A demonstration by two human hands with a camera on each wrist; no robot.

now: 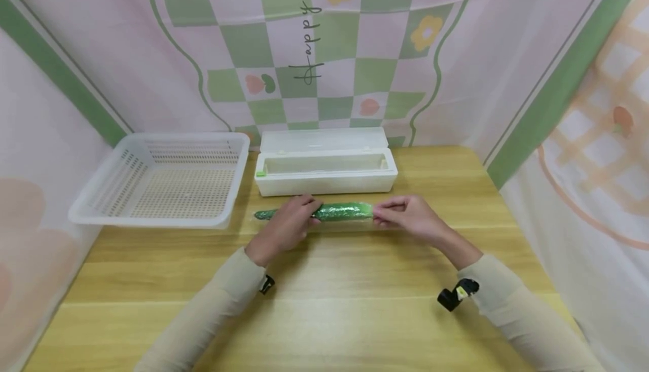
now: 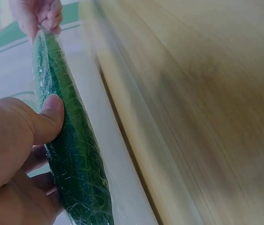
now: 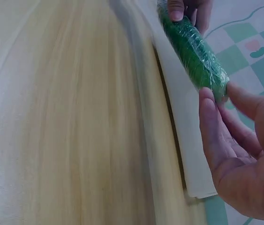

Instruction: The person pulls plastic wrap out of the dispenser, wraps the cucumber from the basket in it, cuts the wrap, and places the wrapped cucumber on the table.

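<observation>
A long green cucumber (image 1: 345,211) wrapped in clear plastic film lies crosswise between both hands, in front of a white box. My left hand (image 1: 290,222) grips it left of its middle; in the left wrist view the thumb presses its near side and the fingers curl behind it. With thumb and fingertips, my right hand (image 1: 412,218) pinches the film at the right end, as the right wrist view shows. The film (image 2: 42,61) clings to the cucumber with wrinkles and shine.
Behind the cucumber stands the long white box (image 1: 327,185), its lid (image 1: 324,140) raised and a green piece (image 1: 261,174) at its left corner. A white plastic basket (image 1: 152,221) sits at the left on the wooden table (image 1: 345,315). Printed cloth (image 1: 334,39) hangs at the back.
</observation>
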